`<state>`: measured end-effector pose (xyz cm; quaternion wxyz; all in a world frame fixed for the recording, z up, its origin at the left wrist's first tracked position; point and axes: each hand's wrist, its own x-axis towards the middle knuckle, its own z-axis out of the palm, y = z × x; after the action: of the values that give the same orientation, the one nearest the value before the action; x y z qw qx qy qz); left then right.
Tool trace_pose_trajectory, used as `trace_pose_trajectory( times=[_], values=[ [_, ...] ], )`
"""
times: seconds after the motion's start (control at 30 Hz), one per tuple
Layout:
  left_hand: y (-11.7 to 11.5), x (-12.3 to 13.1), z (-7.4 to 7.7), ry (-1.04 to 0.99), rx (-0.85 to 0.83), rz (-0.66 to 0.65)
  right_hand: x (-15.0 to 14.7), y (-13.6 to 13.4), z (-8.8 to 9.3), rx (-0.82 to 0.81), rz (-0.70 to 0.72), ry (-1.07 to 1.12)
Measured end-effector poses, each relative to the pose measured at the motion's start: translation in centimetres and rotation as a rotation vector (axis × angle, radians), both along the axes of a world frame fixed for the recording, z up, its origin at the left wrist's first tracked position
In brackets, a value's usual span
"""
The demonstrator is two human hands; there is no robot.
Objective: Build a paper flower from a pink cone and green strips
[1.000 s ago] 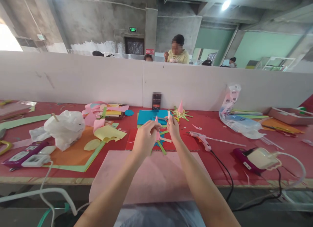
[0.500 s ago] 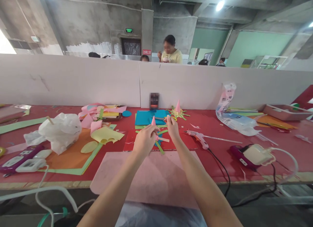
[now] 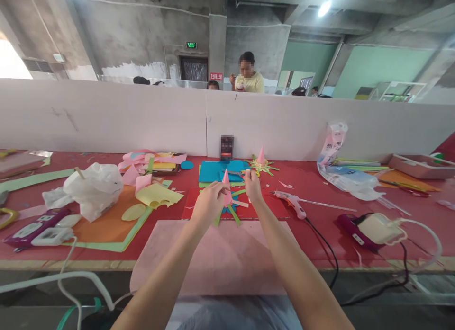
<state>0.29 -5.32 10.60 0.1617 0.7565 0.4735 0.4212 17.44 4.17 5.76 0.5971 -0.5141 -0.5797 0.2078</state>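
My left hand [image 3: 210, 202] is closed around the side of a pink paper cone [image 3: 226, 178], which stands upright with its tip showing. Around the cone's foot spread a blue paper piece [image 3: 230, 209] and several green and pale strips [image 3: 234, 216]. My right hand [image 3: 253, 187] grips a pair of scissors [image 3: 234, 173], its blades pointing left toward the cone's tip; the fingers mostly hide the handles. Beneath the work lies a red board [image 3: 266, 210]. Behind the hands are blue paper sheets [image 3: 209, 171] and a second pink cone [image 3: 261, 156] on a green and yellow fringed base.
At right lie a pink glue gun [image 3: 293, 204] with a glue stick, a power strip [image 3: 359, 233] and a plastic bag [image 3: 355, 181]. Paper scraps [image 3: 156, 195], a white bag [image 3: 97, 188] and another power strip [image 3: 39, 230] fill the left. A phone-like object [image 3: 226, 147] leans on the white partition [image 3: 142, 117].
The view has shifted slightly, so most things appear a little farther right. Both hands keep nearly the same pose, and the scissors' blades remain beside the cone's tip.
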Motion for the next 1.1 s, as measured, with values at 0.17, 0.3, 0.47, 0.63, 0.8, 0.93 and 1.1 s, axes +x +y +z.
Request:
trace_pose_trajectory(
  times=[0.17, 0.3, 0.47, 0.63, 0.8, 0.93, 1.1],
  values=[
    [0.4, -0.3, -0.8, 0.008, -0.001, 0.011, -0.9, -0.4, 0.0, 0.006, -0.089, -0.078],
    [1.6, -0.3, -1.0, -0.003, 0.01, 0.021, -1.2, -1.2, 0.8, 0.0, -0.077, -0.129],
    [4.5, 0.4, 0.7, -0.023, 0.057, 0.015, -1.6, -2.9, 2.4, 0.127, 0.06, -0.225],
    [5.8, 2.0, 2.5, 0.041, 0.079, -0.041, -1.5, -3.7, 3.5, 0.212, 0.158, -0.304],
    [5.5, 3.0, 2.3, -0.063, 0.081, 0.029, -1.6, -3.8, 3.6, 0.288, 0.079, -0.339],
    [4.9, 3.9, 2.3, -0.206, -0.018, -0.019, -2.6, -4.4, 3.3, 0.182, 0.026, -0.296],
    [4.5, 4.8, 2.7, -0.236, -0.072, 0.017, -3.5, -5.2, 3.3, 0.037, -0.021, -0.189]
  ],
)
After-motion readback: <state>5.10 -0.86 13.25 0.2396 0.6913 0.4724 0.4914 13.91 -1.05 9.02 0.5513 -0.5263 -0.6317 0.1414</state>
